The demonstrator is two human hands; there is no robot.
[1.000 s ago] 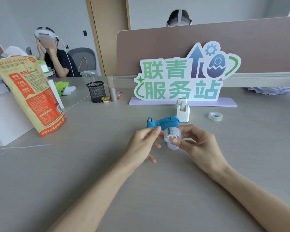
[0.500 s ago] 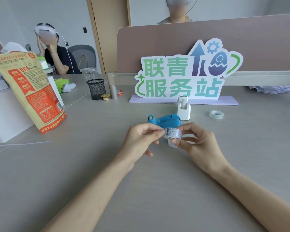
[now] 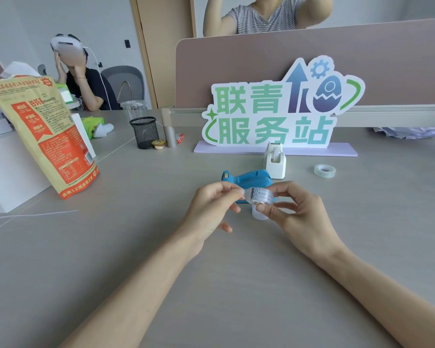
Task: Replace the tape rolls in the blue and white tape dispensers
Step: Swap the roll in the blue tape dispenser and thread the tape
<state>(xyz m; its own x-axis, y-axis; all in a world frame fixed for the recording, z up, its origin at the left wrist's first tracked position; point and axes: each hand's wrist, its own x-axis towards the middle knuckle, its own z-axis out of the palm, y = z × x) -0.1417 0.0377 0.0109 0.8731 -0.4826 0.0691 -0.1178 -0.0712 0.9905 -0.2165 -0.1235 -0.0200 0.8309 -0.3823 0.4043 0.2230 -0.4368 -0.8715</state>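
Both hands meet over the middle of the grey matte worktop (image 3: 111,259), holding between them a small clear tape roll wrapped in a printed barcode label (image 3: 259,196). The right hand (image 3: 299,217) grips the roll from its right side, thumb pressed against the lower front and fingers curled over the top and back. The left hand (image 3: 212,209) closes in a pinch at the roll's left edge, thumb and forefinger together on what looks like the loose end of the label or tape, though the view is too fine to tell which. The other left fingers hang loosely curled beneath.

Just behind the held roll, partly hidden by it, the blue plastic tape dispenser (image 3: 249,177) lies on the worktop with its cutter end pointing toward the left edge. Touching or just beside its far right corner stands the white plastic tape dispenser (image 3: 275,162), upright, narrow side facing the camera. A second clear tape roll (image 3: 324,170) lies flat on the worktop to the right of the white dispenser, apart from both hands.

Toward the far edge stands a white cut-out sign with green Chinese characters (image 3: 274,114). Near the left edge leans a tan and orange printed pouch (image 3: 43,136), and a black mesh pen cup (image 3: 144,132) sits at the far left.
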